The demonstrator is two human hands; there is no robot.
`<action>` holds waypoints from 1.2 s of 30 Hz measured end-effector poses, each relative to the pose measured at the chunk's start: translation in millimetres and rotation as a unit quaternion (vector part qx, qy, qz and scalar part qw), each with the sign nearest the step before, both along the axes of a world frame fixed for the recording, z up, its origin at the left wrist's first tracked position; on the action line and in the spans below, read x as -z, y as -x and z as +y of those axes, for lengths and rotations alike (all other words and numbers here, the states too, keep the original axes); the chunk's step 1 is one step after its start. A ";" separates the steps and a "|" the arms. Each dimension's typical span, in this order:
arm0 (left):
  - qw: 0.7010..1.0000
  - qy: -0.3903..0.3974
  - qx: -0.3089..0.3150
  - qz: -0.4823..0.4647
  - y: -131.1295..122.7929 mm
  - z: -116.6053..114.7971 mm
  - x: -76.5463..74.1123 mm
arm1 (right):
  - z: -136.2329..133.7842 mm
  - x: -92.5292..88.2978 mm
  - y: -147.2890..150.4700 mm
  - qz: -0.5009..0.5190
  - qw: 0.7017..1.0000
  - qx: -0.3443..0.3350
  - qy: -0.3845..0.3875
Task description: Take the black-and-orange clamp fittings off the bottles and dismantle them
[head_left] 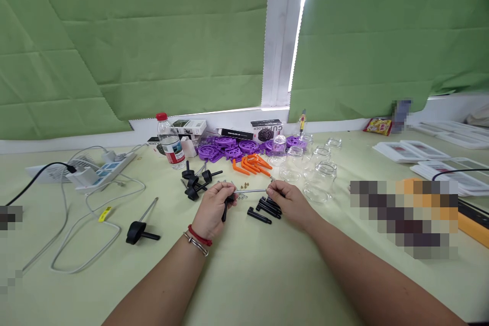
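Note:
My left hand (212, 209) is closed on a black handle piece (225, 208) at the left end of a thin metal rod (250, 191). My right hand (289, 201) pinches the rod's right end. The rod lies level between both hands, just above the table. Under my right hand sit several loose black pegs (265, 210). Small brass bits (244, 184) lie just beyond the rod. A red band and a metal bracelet circle my left wrist.
Assembled black handles (195, 180) lie behind my left hand, another with a rod (140, 226) at the left. Purple wheels (226, 147), orange brackets (252, 164), glass jars (320, 179), a water bottle (170, 140), a power strip (102, 170) with cables, and white trays (428, 155) surround them.

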State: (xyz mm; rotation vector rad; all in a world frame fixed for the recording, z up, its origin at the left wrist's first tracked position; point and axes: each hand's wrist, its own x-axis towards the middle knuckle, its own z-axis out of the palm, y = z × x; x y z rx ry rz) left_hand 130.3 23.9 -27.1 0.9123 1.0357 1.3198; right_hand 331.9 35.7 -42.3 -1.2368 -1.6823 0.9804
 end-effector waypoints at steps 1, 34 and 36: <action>1.000 0.001 0.001 0.002 0.2 -0.1 0.1 | -0.2 -0.2 0.0 -0.002 1.000 0.001 0.002; 1.000 0.005 0.010 0.003 -0.5 -1.8 -0.9 | 1.2 4.8 -0.1 -0.017 1.000 -0.003 -0.001; 1.000 0.006 0.008 0.003 0.1 -1.6 -0.1 | 1.4 6.3 -0.3 -0.002 1.000 -0.007 -0.001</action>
